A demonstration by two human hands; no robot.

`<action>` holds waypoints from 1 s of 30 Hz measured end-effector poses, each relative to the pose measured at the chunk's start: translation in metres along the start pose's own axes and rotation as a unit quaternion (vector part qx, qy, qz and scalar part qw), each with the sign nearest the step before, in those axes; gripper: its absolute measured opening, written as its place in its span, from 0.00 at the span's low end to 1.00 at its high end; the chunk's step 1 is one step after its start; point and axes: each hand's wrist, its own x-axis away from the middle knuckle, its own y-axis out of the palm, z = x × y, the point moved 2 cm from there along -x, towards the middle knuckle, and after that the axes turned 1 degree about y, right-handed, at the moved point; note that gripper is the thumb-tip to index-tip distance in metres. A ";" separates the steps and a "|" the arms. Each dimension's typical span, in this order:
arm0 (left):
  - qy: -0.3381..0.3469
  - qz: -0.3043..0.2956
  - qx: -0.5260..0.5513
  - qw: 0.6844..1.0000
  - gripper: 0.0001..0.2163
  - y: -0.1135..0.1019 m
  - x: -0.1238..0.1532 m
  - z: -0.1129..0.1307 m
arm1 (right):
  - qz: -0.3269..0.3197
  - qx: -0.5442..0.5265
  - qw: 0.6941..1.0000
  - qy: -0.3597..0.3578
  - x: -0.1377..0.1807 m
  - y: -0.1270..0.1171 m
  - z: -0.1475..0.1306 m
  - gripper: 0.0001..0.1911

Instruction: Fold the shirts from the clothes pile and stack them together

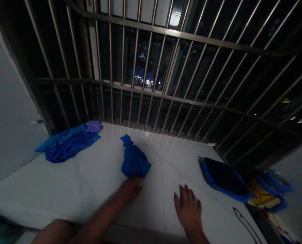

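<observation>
A crumpled blue cloth point(133, 158) lies on the white tiled ledge point(84, 183) in front of the window bars. My left hand point(129, 189) reaches to the cloth's near edge and touches it; its fingers look closed at the hem, though the dim light blurs them. My right hand point(188, 206) rests flat on the ledge to the right, fingers stretched out and empty, apart from the cloth.
A heap of blue and purple cloths point(69, 142) sits at the back left by the wall. A folded dark garment on blue fabric point(224, 178) lies at the right, with yellow and blue items point(266, 196) beyond. Metal bars point(151, 88) close off the back.
</observation>
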 end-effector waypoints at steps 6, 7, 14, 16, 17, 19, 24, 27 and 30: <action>0.071 0.080 -0.040 0.993 0.41 0.056 0.082 0.020 | -0.035 -0.092 0.982 -0.159 0.012 -0.021 -0.038 0.35; 0.078 0.086 -0.051 0.992 0.40 0.058 0.088 0.021 | -0.059 -0.114 0.973 -0.194 0.017 -0.023 -0.049 0.35; 0.075 0.113 -0.038 0.990 0.33 0.033 0.111 0.029 | -0.099 -0.250 0.933 -0.239 0.050 -0.042 -0.094 0.16; 0.077 0.118 -0.024 0.990 0.29 0.023 0.115 0.031 | -0.078 -0.318 0.914 -0.239 0.056 -0.045 -0.094 0.11; 0.077 0.123 -0.016 0.989 0.26 0.019 0.117 0.031 | -0.065 -0.353 0.905 -0.227 0.060 -0.046 -0.092 0.12; 0.078 0.144 0.007 0.986 0.23 0.009 0.121 0.030 | -0.052 -0.411 0.892 -0.181 0.066 -0.048 -0.088 0.20; 0.031 0.206 0.115 0.971 0.12 -0.033 0.131 0.035 | -0.102 -0.452 0.884 -0.060 0.076 -0.078 -0.080 0.36; 0.029 0.217 0.150 0.964 0.10 -0.070 0.140 0.053 | -0.242 -0.477 0.840 -0.095 0.078 -0.128 -0.085 0.28; 0.097 0.120 0.142 0.978 0.10 -0.099 0.155 0.073 | -0.362 -0.483 0.784 -0.147 0.082 -0.187 -0.091 0.26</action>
